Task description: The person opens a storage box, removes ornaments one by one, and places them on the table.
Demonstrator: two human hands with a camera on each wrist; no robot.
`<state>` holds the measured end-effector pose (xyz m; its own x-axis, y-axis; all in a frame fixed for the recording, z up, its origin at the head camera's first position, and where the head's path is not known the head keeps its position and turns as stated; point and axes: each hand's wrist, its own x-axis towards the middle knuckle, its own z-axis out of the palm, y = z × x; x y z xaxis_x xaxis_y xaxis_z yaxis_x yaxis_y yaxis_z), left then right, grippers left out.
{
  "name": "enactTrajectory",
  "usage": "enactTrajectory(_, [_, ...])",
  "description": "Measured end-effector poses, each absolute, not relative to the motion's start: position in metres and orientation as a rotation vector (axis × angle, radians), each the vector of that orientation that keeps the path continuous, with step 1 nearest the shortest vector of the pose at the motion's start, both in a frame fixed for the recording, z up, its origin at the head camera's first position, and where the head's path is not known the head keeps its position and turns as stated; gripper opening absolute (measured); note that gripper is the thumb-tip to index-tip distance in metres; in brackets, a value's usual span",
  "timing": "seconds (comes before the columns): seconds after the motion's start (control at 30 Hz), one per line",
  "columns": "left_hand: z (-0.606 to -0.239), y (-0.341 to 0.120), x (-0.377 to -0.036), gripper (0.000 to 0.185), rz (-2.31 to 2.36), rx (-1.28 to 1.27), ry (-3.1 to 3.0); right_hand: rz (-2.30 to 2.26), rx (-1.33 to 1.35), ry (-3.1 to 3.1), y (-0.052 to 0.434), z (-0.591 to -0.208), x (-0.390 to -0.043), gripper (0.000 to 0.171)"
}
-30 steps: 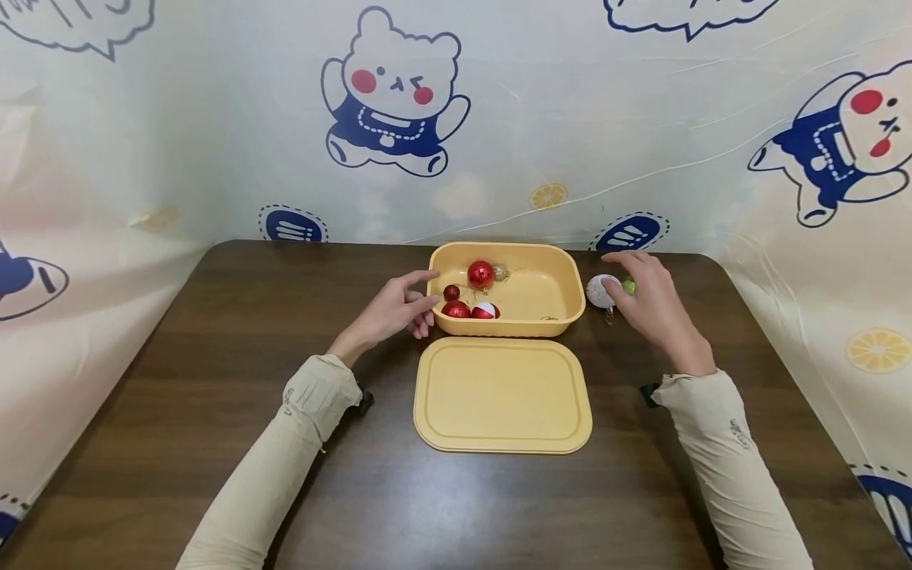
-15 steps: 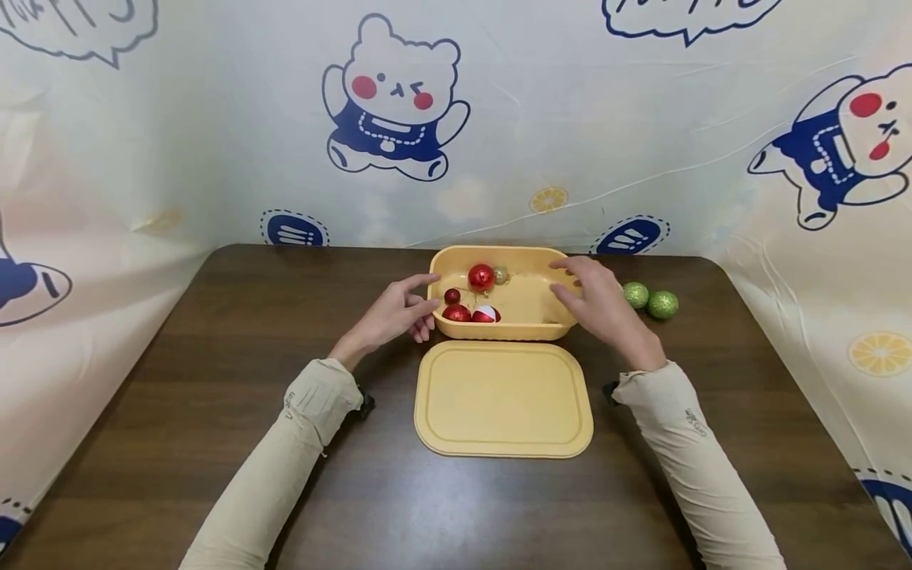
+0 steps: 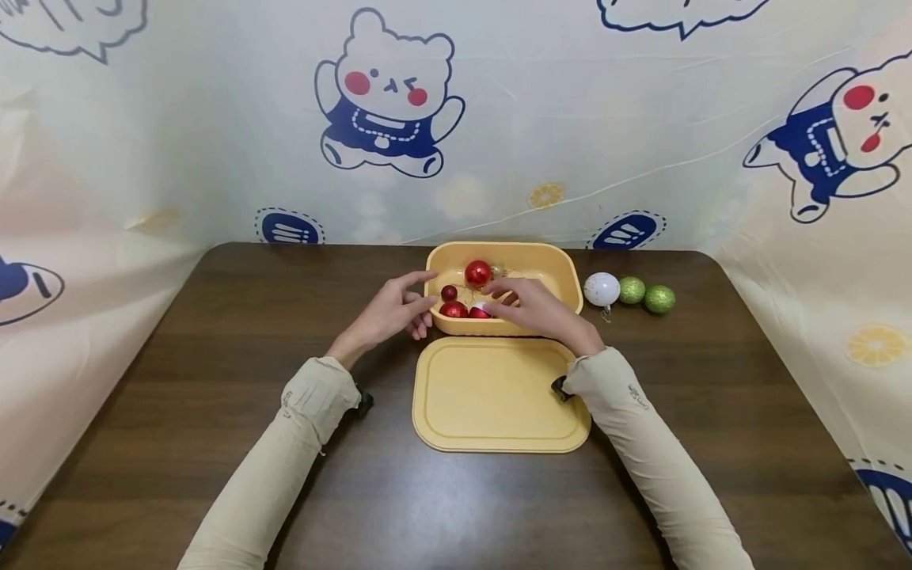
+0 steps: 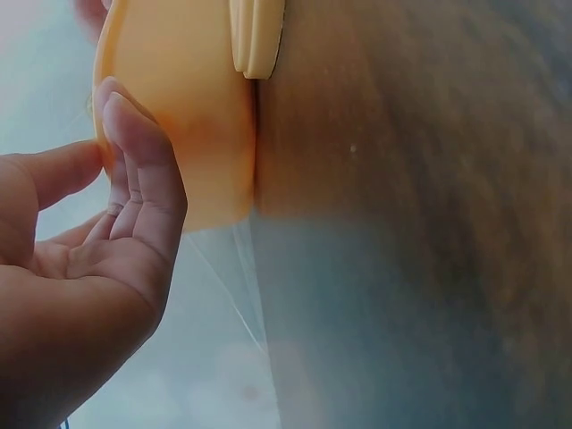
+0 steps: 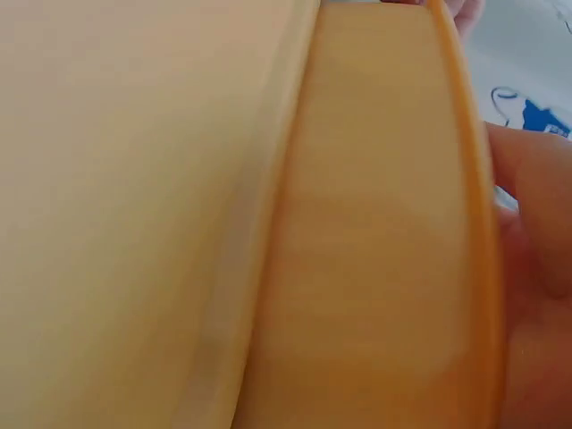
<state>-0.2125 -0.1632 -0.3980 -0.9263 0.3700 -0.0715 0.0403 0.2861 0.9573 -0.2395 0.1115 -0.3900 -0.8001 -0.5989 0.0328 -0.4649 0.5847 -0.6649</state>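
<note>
Right hand (image 3: 537, 310) reaching into the yellow tub (image 3: 563, 269) from its near rim, fingers loosely curled over the red-and-white ball (image 3: 479, 311); actual pinch impossible to tell, fingertips hiding the contact. Left hand (image 3: 392, 309) resting relaxed against the tub's left wall, fingers straight, thumb at the rim, holding nothing. Nearer than the tub, touching its front edge: flat yellow lid (image 3: 492, 396) on the brown worktop (image 3: 214, 380). Inside the tub, left of the right hand: small dark red ball (image 3: 449, 292), another red ball (image 3: 453, 309), larger shiny red ball (image 3: 478, 274) toward the far wall. Right of the tub, in a row: white ball (image 3: 602, 288), two green glitter balls (image 3: 631, 290).
</note>
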Motion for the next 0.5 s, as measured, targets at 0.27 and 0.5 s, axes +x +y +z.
enactTrajectory(0.27, [-0.4,-0.1633,-0.2118,0.056,1.663,0.363,2.293,-1.013,-0.825,2.52,0.1125,-0.3952,-0.2437,0.024])
enactTrajectory(0.5, [-0.398,-0.1636,-0.2129,0.054,1.674,0.372,2.297,-1.038,-0.825,2.509,0.1145,-0.3934,-0.2466,0.024])
